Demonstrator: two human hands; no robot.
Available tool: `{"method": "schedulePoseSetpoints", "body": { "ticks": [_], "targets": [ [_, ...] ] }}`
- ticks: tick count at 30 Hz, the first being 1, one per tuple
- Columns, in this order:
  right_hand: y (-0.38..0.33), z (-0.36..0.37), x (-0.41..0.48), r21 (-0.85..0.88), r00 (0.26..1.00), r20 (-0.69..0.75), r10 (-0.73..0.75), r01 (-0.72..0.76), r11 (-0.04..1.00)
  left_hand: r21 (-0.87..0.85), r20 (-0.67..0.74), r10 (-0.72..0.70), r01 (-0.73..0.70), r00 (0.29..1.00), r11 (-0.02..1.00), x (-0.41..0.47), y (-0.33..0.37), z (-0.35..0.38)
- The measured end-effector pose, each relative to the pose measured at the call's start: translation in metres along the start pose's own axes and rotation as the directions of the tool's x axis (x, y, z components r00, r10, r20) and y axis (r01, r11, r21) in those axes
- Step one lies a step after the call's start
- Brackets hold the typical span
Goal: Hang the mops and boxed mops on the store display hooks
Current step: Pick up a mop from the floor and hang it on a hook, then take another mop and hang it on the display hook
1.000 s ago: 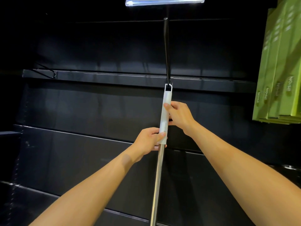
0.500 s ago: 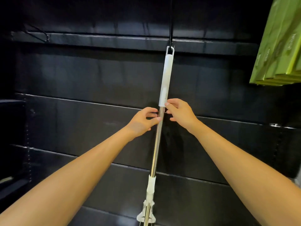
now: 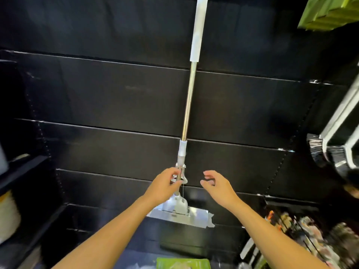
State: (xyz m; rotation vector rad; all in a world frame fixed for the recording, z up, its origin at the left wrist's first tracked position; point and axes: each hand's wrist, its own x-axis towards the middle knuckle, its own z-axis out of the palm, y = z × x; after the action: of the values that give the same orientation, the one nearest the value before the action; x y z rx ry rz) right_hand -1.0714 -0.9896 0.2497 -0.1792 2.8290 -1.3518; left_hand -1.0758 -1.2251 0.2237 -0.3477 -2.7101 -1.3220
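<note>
The mop (image 3: 189, 98) hangs upright against the black back panel (image 3: 97, 98), its top out of view above, its flat head (image 3: 181, 212) low near the bottom shelf. The left hand (image 3: 165, 188) has its grip pinched on the lower fitting of the shaft; the right hand (image 3: 217, 186) is released, just beside it. A careless pull could set the mop swinging, or perhaps lift it off its unseen hook. No writing is legible on the green boxes (image 3: 328, 14) at upper right.
</note>
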Motion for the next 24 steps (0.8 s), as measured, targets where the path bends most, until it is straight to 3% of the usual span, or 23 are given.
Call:
{"method": "schedulePoseSetpoints", "body": {
  "ticks": [7,13,19,24],
  "targets": [
    [0.101,0.024,-0.084,-0.066,0.980,0.061,0.191,-0.187,0.980,0.114,0.199,-0.060,0.038,0.978,0.993,-0.084,-0.044,0.090],
    [0.160,0.009,-0.162,-0.078,0.953,0.068,0.294,-0.289,0.954,0.232,0.410,-0.097,-0.001,0.907,0.973,-0.128,-0.029,0.154],
    [0.206,-0.040,-0.251,-0.091,0.915,-0.027,0.402,-0.402,0.911,0.250,0.521,0.000,-0.152,0.854,0.956,-0.148,0.023,0.225],
    [0.240,-0.089,-0.354,-0.069,0.864,-0.127,0.488,-0.498,0.864,0.197,0.630,0.141,-0.333,0.763,0.922,-0.187,0.084,0.291]
  ]
}}
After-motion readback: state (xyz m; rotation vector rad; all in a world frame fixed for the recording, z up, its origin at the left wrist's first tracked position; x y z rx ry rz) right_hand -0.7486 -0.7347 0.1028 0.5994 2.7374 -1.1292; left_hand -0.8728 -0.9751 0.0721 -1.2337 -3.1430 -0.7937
